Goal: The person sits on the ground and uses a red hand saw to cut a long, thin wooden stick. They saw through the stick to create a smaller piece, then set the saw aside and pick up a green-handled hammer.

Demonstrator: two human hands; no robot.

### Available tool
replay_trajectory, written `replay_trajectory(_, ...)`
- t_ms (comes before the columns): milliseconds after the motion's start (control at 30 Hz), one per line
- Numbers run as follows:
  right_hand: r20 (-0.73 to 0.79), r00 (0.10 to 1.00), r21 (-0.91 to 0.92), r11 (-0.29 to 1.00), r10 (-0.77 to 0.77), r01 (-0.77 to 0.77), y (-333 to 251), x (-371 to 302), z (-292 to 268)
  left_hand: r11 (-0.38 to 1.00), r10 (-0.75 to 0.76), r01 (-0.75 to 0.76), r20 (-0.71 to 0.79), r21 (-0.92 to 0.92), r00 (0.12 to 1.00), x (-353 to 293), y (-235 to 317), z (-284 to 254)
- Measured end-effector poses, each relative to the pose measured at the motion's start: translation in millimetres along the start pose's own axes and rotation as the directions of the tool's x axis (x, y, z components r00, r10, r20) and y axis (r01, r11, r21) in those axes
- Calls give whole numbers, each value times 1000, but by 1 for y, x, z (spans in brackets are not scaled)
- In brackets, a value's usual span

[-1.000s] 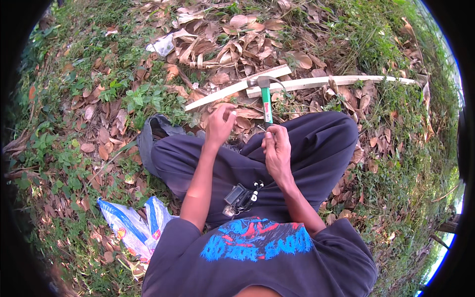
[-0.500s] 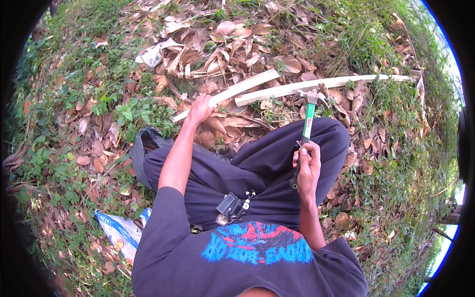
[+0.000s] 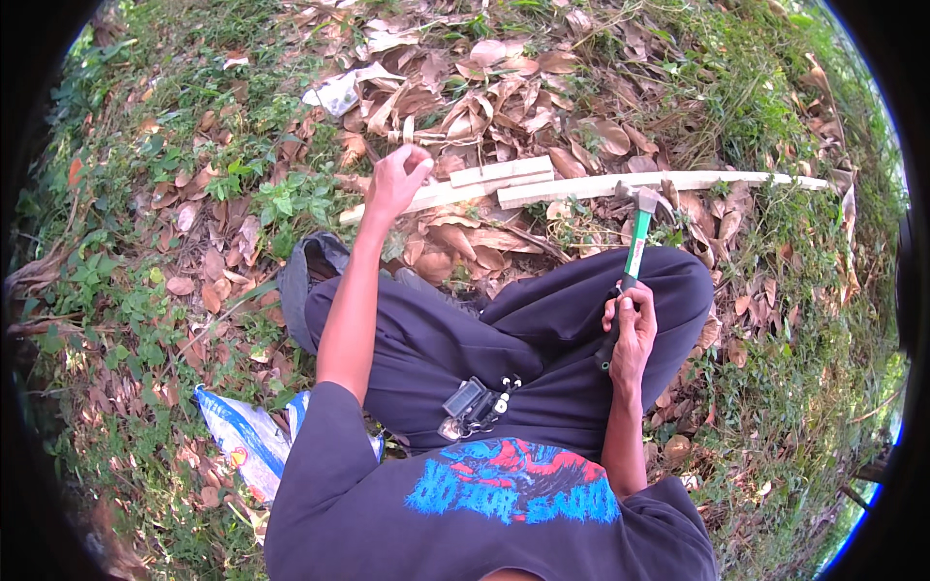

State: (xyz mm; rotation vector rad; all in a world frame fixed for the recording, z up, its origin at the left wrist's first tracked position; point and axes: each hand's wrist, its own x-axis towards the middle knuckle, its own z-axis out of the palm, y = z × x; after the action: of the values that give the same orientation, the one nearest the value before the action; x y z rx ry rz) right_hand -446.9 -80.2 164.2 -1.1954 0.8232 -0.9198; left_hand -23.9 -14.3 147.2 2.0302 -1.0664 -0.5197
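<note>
My right hand [image 3: 632,324] is closed around the handle of a claw hammer [image 3: 635,237] with a green-and-black grip; its metal head points away from me, over a long pale wooden strip [image 3: 717,180]. My left hand [image 3: 391,186] hovers above the left part of another wooden strip [image 3: 436,197], thumb and fingers drawn together. Whatever the left fingers pinch, if anything, is too small to make out. A short wooden piece [image 3: 501,171] lies along the far side of that left strip, apart from the left hand.
Dry brown leaves [image 3: 484,107] and green weeds [image 3: 281,198] cover the ground. My crossed legs [image 3: 426,339] lie between me and the wood. A blue-and-white plastic bag [image 3: 247,441] is at my left, and a pale scrap [image 3: 334,94] lies farther off.
My left hand has let go of the wood and lifted. The left strip and short piece now lie at a flatter angle. The hammer stays in my right hand; the view has shifted slightly.
</note>
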Motion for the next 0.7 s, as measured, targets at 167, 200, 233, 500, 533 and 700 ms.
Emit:
replay_trajectory(167,-30,999,-38,999,-33,32,0,2,4,170,628,-121,13,-978,778,-151,222,0)
replay_trajectory(200,-26,1000,-33,999,-11,11,-2,2,7,-118,667,118,9,-986,745,-179,255,7)
replay_trajectory(233,-29,1000,-44,999,-4,3,-2,1,7,-255,652,274,44,-927,757,-198,282,6)
replay_trajectory(500,-9,1000,-39,999,-25,25,-3,2,8,-703,626,375,-274,-605,730,-239,347,44)
replay_trajectory(533,-13,1000,-43,999,-17,17,1,3,7,-721,606,373,-269,-584,749,-241,351,44)
replay_trajectory(700,0,1000,-13,1000,-13,13,0,-1,8,-638,693,408,-256,-653,674,-226,343,44)
